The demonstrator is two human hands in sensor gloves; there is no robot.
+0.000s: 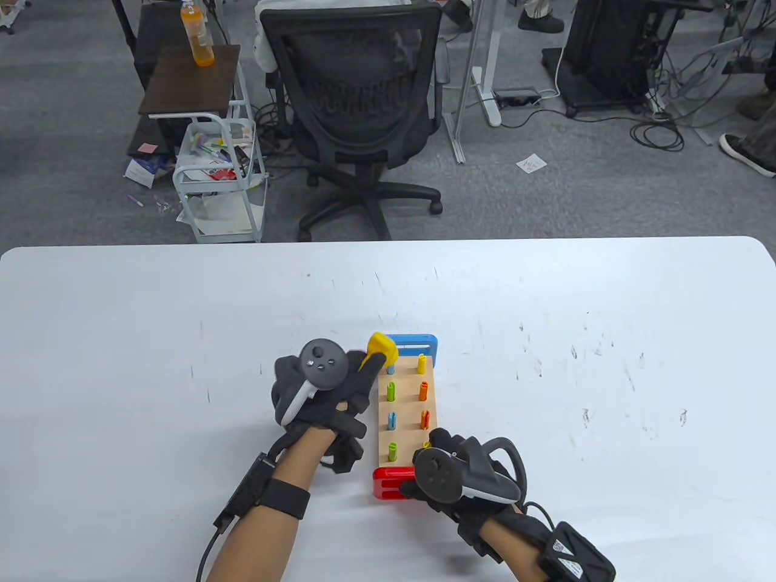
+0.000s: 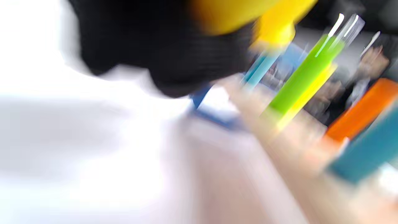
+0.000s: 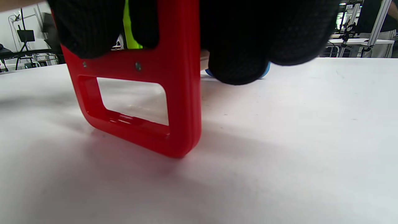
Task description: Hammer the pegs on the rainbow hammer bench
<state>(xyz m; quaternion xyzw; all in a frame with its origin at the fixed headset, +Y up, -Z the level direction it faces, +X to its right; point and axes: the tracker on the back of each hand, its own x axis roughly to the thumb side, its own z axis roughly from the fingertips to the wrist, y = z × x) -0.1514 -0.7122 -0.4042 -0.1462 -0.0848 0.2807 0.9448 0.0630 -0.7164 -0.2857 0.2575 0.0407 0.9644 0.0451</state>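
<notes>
Table view: left fingers (image 1: 357, 379) seemingly around yellow hammer (image 1: 381, 347), right fingers (image 1: 439, 439) gripping pegged bench (image 1: 405, 418).

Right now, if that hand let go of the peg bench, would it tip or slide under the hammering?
Probably not tip: the bench stands on broad red and blue end frames. It might slide on the smooth white table, which is likely why the right hand holds it.

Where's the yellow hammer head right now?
In the table view, the yellow hammer head is in the left hand, above the bench's far-left corner by the blue end.
</notes>
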